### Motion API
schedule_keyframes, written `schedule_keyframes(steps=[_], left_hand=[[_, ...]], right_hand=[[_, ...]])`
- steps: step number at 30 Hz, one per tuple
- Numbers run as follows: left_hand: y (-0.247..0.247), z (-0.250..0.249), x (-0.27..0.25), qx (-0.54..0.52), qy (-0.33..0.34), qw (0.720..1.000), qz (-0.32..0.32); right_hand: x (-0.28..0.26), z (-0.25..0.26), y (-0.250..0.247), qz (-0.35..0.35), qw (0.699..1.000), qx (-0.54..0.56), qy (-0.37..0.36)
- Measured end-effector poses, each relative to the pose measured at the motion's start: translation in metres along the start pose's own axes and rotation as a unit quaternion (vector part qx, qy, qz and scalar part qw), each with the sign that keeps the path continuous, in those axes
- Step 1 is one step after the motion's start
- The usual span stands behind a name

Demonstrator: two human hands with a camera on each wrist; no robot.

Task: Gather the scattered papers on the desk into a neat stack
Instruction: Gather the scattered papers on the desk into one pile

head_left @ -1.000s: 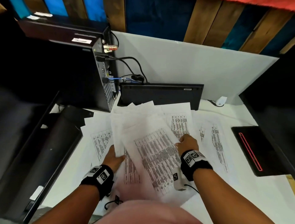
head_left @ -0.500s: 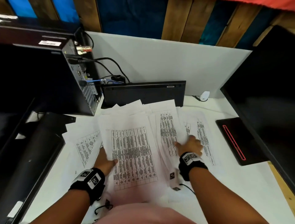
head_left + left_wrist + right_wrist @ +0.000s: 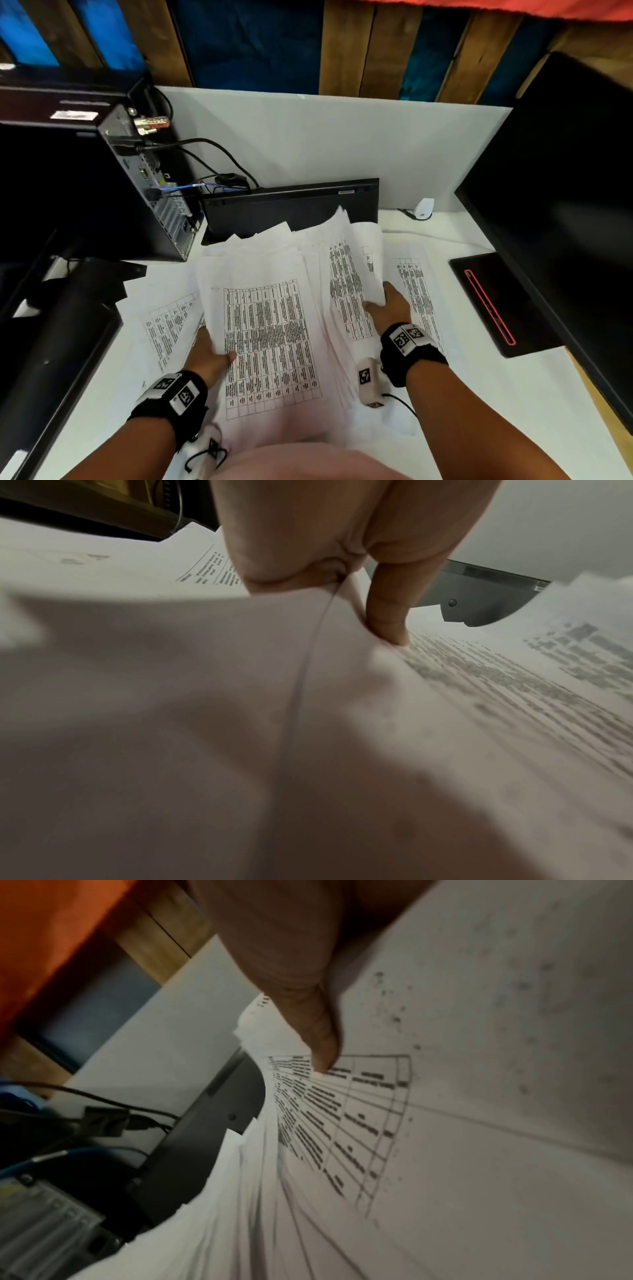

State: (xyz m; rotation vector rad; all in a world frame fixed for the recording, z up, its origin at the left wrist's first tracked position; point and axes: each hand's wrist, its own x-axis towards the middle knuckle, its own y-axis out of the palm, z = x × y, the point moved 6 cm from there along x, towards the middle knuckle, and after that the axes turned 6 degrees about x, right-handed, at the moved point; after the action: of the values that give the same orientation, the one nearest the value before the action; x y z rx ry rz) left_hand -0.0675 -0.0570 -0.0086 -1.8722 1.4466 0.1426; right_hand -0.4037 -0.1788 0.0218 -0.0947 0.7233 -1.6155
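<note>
Since half a second ago the right hand [image 3: 388, 303] has lifted the right-side sheets [image 3: 368, 253] so they curl up off the desk [image 3: 513, 394], thumb pinching them from above. Her left hand [image 3: 209, 354] grips the left edge of the main pile [image 3: 270, 342], thumb on top, fingers hidden beneath. That pile lies between both hands, long axis running away from her toward the black unit [image 3: 291, 205] at the back. One loose sheet [image 3: 416, 284] stays flat just right of the right hand, another [image 3: 168, 322] just left of the left hand; each hand is nearest its own stray, I'd say
</note>
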Motion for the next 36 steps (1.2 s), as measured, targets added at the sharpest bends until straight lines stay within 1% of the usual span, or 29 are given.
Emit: schedule_keyframes(steps=[2,4,7,8,11,13,14,15,16,17,18,20,21,22,24,25,26,27,28,29,30,31,32,33,34,35,36], left_hand=[[-0.001,0.0,-0.002,0.009,-0.006,1.0,-0.003],[-0.002,0.002,-0.001,0.007,-0.012,1.0,-0.008],[-0.001,0.009,0.004,-0.006,-0.014,1.0,0.0],[-0.002,0.009,0.004,-0.014,-0.013,1.0,0.001],[-0.004,0.005,0.002,-0.054,0.018,0.998,-0.013],[-0.006,0.0,0.0,-0.073,0.06,0.995,-0.009],[-0.006,-0.002,-0.001,-0.064,0.08,0.995,-0.004],[-0.006,-0.005,-0.003,-0.041,0.097,0.994,0.008],[-0.005,-0.007,-0.005,-0.018,0.112,0.993,0.023],[-0.004,-0.006,-0.002,-0.018,0.114,0.993,0.038],[-0.004,-0.008,-0.005,-0.041,0.094,0.993,0.06],[-0.001,-0.004,-0.007,-0.134,0.021,0.985,0.104],[-0.002,0.003,-0.003,-0.175,-0.009,0.978,0.111],[-0.003,0.001,-0.004,-0.192,-0.024,0.974,0.114],[-0.003,0.005,0.002,-0.207,-0.037,0.972,0.102],[0.0,0.01,0.005,-0.204,-0.05,0.973,0.092],[-0.001,0.013,0.008,-0.213,-0.048,0.973,0.072],[0.001,0.019,0.014,-0.226,-0.05,0.971,0.06],[0.001,0.019,0.014,-0.241,-0.043,0.968,0.052],[0.002,0.019,0.014,-0.235,-0.041,0.97,0.052],[0.002,0.021,0.018,-0.225,-0.027,0.973,0.042],[0.0,0.02,0.016,-0.197,-0.026,0.979,0.04],[-0.003,0.018,0.016,-0.165,-0.025,0.986,0.024],[-0.005,0.024,0.021,-0.122,-0.035,0.992,0.016],[-0.006,0.023,0.022,-0.087,-0.021,0.996,0.017],[-0.006,0.023,0.022,-0.068,-0.017,0.997,0.023],[-0.006,0.021,0.024,-0.064,0.006,0.998,0.018]], right_hand=[[-0.007,0.017,-0.013,-0.016,1.0,0.006,-0.023],[-0.01,0.034,-0.037,-0.061,0.997,-0.006,-0.049],[-0.014,0.069,-0.081,-0.124,0.985,-0.011,-0.122],[-0.017,0.084,-0.095,-0.134,0.98,0.001,-0.148],[-0.036,0.132,-0.128,-0.134,0.959,0.111,-0.224],[-0.05,0.153,-0.136,-0.11,0.941,0.19,-0.256],[-0.055,0.159,-0.132,-0.083,0.937,0.221,-0.257],[-0.056,0.159,-0.124,-0.052,0.936,0.247,-0.244],[-0.055,0.155,-0.11,-0.018,0.939,0.267,-0.218],[-0.053,0.147,-0.092,0.017,0.944,0.274,-0.185],[-0.048,0.134,-0.07,0.044,0.953,0.261,-0.148],[-0.038,0.101,-0.025,0.088,0.966,0.23,-0.076],[-0.035,0.085,-0.001,0.11,0.972,0.202,-0.052],[-0.033,0.068,0.022,0.135,0.977,0.164,-0.033],[-0.032,0.036,0.06,0.169,0.981,0.092,0.012],[-0.034,0.027,0.073,0.169,0.983,0.07,0.024],[-0.035,0.023,0.08,0.147,0.987,0.062,0.019],[-0.038,0.024,0.079,0.108,0.993,0.053,0.01],[-0.038,0.023,0.073,0.055,0.997,0.052,0.017],[-0.036,0.021,0.065,0.006,0.996,0.075,0.038],[-0.034,0.015,0.056,-0.036,0.992,0.093,0.083],[-0.033,0.008,0.049,-0.059,0.984,0.101,0.135],[-0.031,0.0,0.046,-0.06,0.976,0.11,0.175],[-0.028,-0.007,0.044,-0.043,0.973,0.105,0.202],[-0.027,-0.009,0.042,-0.026,0.973,0.095,0.21],[-0.029,-0.006,0.04,-0.01,0.978,0.055,0.202],[-0.027,-0.003,0.04,-0.001,0.983,0.003,0.184]])
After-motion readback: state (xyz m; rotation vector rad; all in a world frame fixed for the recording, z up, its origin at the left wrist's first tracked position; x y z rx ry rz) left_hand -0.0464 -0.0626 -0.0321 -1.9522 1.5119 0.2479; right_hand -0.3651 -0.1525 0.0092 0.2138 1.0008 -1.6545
